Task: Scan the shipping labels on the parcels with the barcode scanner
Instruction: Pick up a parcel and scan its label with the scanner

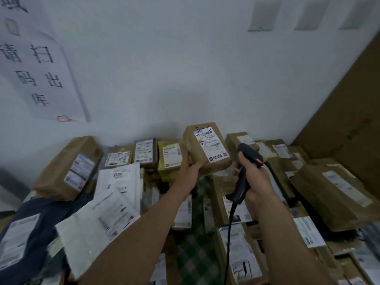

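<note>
The left hand (190,168) is gripping a small brown cardboard parcel (196,147) by its lower left edge, fingers curled round the side, holding it raised with its white shipping label (211,145) facing up. Just right of that grip, the right hand (256,179) is wrapping tightly round the handle of the black corded barcode scanner (248,156). The scanner's head is sitting beside the label, not facing it, so the beam is probably missing it or catching the piled parcels (333,188) beyond. The one-edge hold is also risking a slip.

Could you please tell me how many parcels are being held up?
1: the brown box in the left hand, raised above the pile beside the scanner in the right hand.
</note>
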Demonstrator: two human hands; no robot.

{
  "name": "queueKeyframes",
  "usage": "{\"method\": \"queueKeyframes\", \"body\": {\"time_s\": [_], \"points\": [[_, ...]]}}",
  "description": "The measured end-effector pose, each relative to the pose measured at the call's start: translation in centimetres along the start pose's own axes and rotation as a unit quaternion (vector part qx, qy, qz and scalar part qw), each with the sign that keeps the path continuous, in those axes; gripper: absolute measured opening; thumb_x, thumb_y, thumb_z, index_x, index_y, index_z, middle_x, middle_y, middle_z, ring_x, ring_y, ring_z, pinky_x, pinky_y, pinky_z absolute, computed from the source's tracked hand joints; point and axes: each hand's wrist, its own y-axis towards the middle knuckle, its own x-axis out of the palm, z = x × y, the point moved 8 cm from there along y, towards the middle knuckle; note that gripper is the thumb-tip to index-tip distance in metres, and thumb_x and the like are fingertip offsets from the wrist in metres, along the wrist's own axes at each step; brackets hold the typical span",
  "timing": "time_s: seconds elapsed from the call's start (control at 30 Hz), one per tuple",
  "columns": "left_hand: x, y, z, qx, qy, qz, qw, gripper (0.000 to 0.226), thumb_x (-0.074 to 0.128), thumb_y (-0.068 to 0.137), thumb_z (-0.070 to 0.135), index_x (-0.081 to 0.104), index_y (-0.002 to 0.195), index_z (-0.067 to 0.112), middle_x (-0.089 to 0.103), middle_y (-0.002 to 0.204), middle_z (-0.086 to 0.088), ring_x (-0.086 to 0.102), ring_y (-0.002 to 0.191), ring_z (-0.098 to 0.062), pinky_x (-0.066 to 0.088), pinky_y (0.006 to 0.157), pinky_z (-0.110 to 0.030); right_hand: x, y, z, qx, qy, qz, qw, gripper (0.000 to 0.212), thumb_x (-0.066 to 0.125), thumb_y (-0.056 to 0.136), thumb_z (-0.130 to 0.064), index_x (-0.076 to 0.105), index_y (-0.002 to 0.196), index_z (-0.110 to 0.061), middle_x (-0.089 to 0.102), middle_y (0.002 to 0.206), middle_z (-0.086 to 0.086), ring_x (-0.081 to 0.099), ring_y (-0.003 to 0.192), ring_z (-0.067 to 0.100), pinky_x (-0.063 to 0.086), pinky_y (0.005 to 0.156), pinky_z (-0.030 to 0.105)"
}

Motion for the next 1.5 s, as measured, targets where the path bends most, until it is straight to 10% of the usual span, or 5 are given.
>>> {"method": "queueKeyframes", "body": {"time_s": [0.4,0.63,1.0,1.2,1.5], "points": [[5.8,13.1,-7.9,-0.087,0.022,-0.019,0.996,0.066,0.06,0.097,0.037,0.031,0.156,0.04,0.058,0.145,0.0,0.058,0.127,-0.025,0.047,0.11,-0.053,-3.5,10.1,6.5,0.09,-0.049,-0.012,0.995,0.032,0.072,0.095,-0.036,0.069,0.115,-0.012,0.08,0.099,0.011,0.077,0.091,0.029,0.063,0.074,0.04],[7.8,13.8,-8.9,-0.088,0.043,-0.086,0.991,0.052,0.049,0.104,0.016,0.04,0.151,0.036,0.068,0.118,0.015,0.069,0.098,-0.003,0.055,0.07,-0.018,-2.7,11.1,6.7,0.08,-0.05,-0.036,0.995,0.03,0.072,0.095,-0.036,0.068,0.118,-0.017,0.079,0.105,0.008,0.076,0.094,0.029,0.062,0.077,0.041],[-1.9,4.5,-0.7,0.168,0.243,0.205,0.933,0.03,0.066,0.099,0.018,0.065,0.128,0.02,0.055,0.126,0.006,0.055,0.118,-0.013,0.046,0.102,-0.025,0.3,5.5,5.6,0.054,-0.068,-0.068,0.994,0.025,0.074,0.094,-0.03,0.071,0.11,-0.01,0.078,0.101,0.016,0.077,0.093,0.033,0.06,0.082,0.043],[-8.7,4.5,-1.4,0.042,0.264,0.278,0.922,0.072,0.072,0.095,0.025,0.033,0.155,0.016,0.024,0.162,-0.015,0.019,0.15,-0.036,0.026,0.122,-0.048,3.7,2.3,6.2,0.053,-0.098,-0.117,0.987,0.021,0.073,0.095,-0.026,0.069,0.112,-0.015,0.078,0.102,0.011,0.077,0.087,0.029,0.059,0.071,0.034],[-10.2,6.5,-4.1,-0.088,0.194,0.245,0.946,0.124,0.092,0.074,0.038,0.008,0.163,0.017,0.016,0.164,-0.019,0.026,0.149,-0.042,0.031,0.119,-0.054,5.6,4.2,8.4,0.044,-0.176,-0.133,0.974,0.027,0.077,0.092,-0.031,0.072,0.114,-0.018,0.08,0.098,0.002,0.076,0.096,0.024,0.062,0.075,0.035]]}}
